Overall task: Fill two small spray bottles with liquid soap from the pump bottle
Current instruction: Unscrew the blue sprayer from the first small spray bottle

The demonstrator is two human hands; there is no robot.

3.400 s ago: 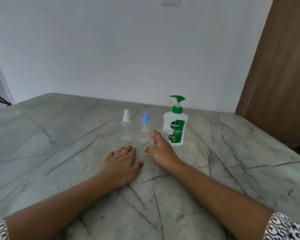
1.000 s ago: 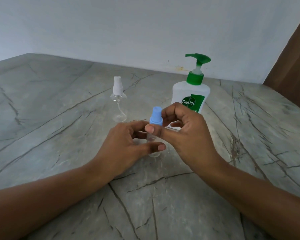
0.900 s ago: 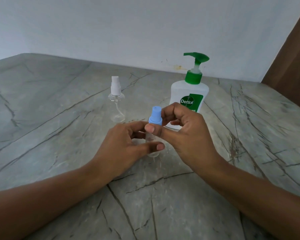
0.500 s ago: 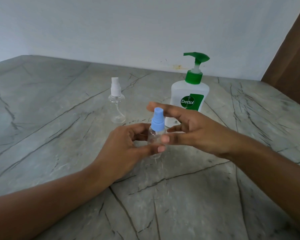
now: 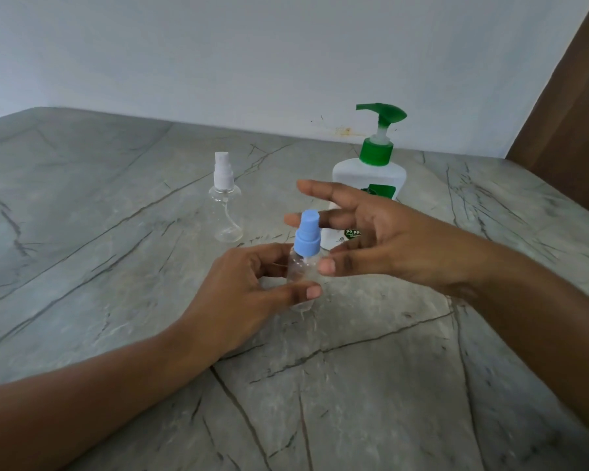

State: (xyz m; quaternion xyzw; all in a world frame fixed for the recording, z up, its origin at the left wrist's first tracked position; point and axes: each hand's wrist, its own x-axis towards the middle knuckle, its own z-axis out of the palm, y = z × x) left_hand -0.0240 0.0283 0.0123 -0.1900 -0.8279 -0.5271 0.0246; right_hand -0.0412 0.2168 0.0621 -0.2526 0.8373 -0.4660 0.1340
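Observation:
My left hand (image 5: 242, 290) is closed around the clear body of a small spray bottle with a blue cap (image 5: 306, 237), holding it upright on the marble table (image 5: 371, 385). Just right of the cap, my right hand (image 5: 385, 237) has its fingers spread and grips nothing; its thumb tip is close to the bottle's shoulder. A second clear spray bottle with a white cap (image 5: 225, 198) stands alone behind and to the left. The white pump bottle with a green pump (image 5: 376, 164) stands behind my right hand, its lower half hidden by my fingers.
A pale wall (image 5: 252, 62) runs along the table's far edge. A brown wooden panel (image 5: 568, 107) rises at the right.
My right hand has let go of the blue cap and opened, fingers spreading to the right of it. My left hand keeps hold of the bottle's body.

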